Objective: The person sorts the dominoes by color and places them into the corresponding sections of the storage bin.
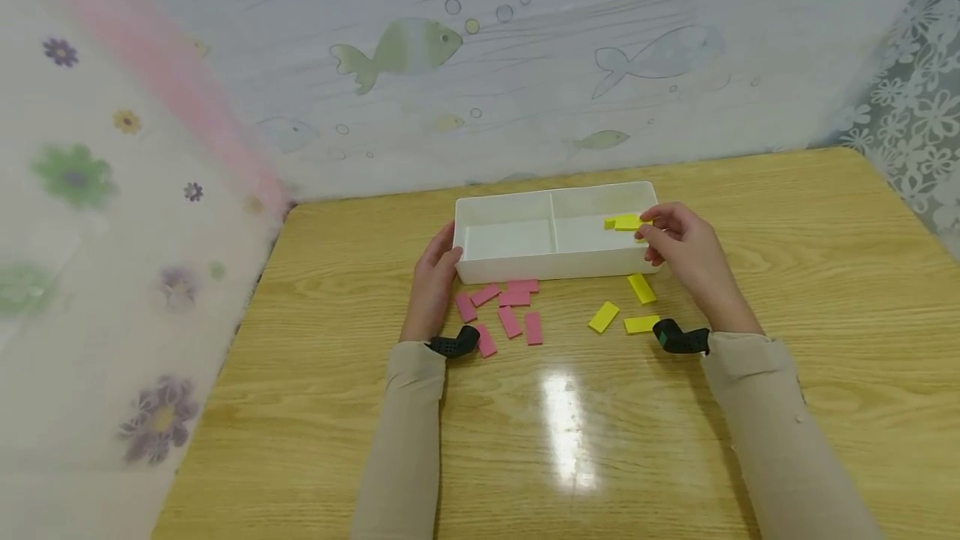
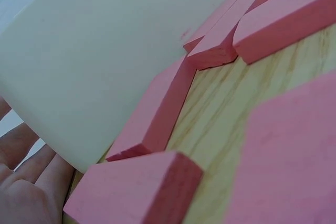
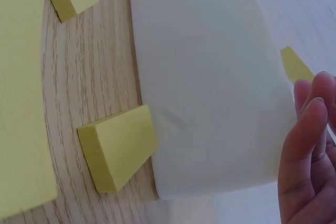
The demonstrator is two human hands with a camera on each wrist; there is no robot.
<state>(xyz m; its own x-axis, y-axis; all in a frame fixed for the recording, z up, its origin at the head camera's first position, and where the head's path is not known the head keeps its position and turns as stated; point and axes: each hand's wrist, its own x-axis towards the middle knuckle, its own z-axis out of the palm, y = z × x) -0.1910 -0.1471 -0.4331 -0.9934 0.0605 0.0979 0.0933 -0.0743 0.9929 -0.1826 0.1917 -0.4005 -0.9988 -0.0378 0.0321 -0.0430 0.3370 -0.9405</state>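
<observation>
A white two-compartment box stands on the table. My left hand rests against its left end, the thumb at the front corner; in the left wrist view the fingers lie fairly straight along that end. Over the right compartment, my right hand pinches a yellow block between thumb and fingers, partly hidden by them. Other yellow shows inside that compartment, just left of the fingertips. The left compartment has a bare floor.
Several pink blocks lie scattered before the box's left half, some touching its front wall. Three yellow blocks are on the table before the right half. A fish-printed curtain hangs behind the table.
</observation>
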